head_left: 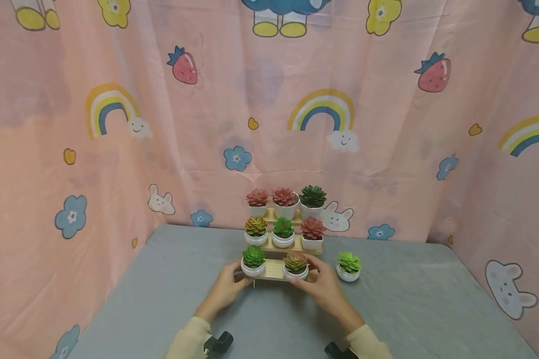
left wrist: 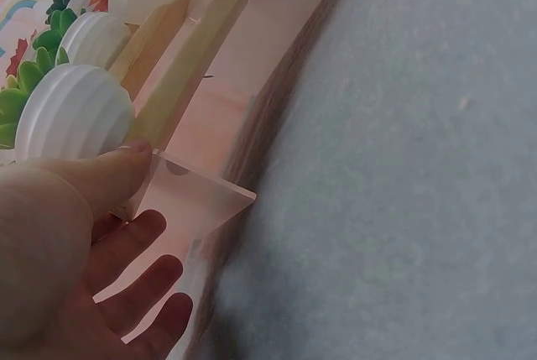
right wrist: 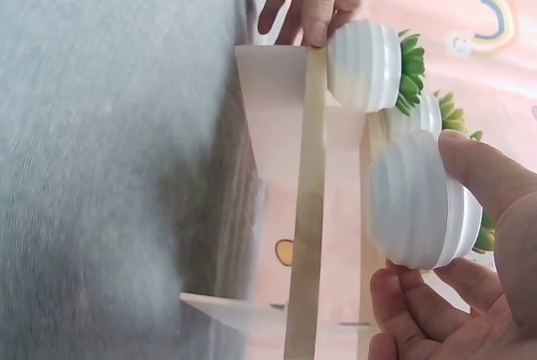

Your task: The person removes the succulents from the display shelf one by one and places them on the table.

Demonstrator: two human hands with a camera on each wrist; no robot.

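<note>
While the grey table (head_left: pixel 152 299) is shared by a stand (head_left: pixel 292 250) and, to its right, a light-green potted plant (head_left: pixel 348 265), the left end of the stand's lowest tier (head_left: pixel 274 269) is gripped by the left hand (head_left: pixel 226 286), its thumb on the board, other fingers loosely bent below. Between curved thumb and fingers of the right hand (head_left: pixel 325 286), a pot (head_left: pixel 295 274) is held above the tier's right end, clear of it. Three plants (head_left: pixel 284 198) are borne on each upper tier, one on the lowest. The held pot is white and round (ribbed, too), filled with a reddish-green succulent (head_left: pixel 295 261).
</note>
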